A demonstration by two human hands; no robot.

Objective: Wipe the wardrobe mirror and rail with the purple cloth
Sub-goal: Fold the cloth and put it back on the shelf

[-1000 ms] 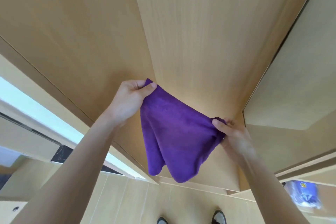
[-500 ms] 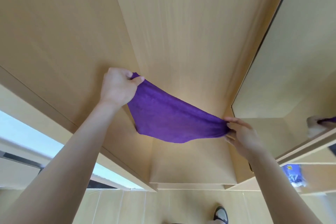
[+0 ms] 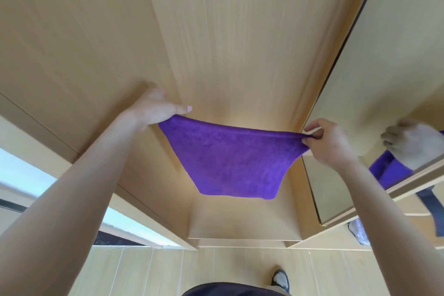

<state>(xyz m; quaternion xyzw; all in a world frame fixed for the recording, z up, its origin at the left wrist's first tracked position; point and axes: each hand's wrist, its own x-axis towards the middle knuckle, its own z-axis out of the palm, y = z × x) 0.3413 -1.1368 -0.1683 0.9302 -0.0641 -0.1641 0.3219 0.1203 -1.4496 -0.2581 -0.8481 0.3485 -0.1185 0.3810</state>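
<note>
My left hand (image 3: 156, 108) has its grip closed on one corner of the soft purple microfibre cloth (image 3: 230, 161), thumb on top. The cloth spans between both hands in front of the pale wood wardrobe panel (image 3: 216, 31), top edge taut, the rest drooping to a rounded lower hem. I judge the step is spreading it for wiping; I want even tension and both corners level. My right hand (image 3: 329, 144) pinches the opposite corner. Just beside it, the wardrobe mirror (image 3: 396, 67) reflects hand and cloth. I cannot make out the rail.
</note>
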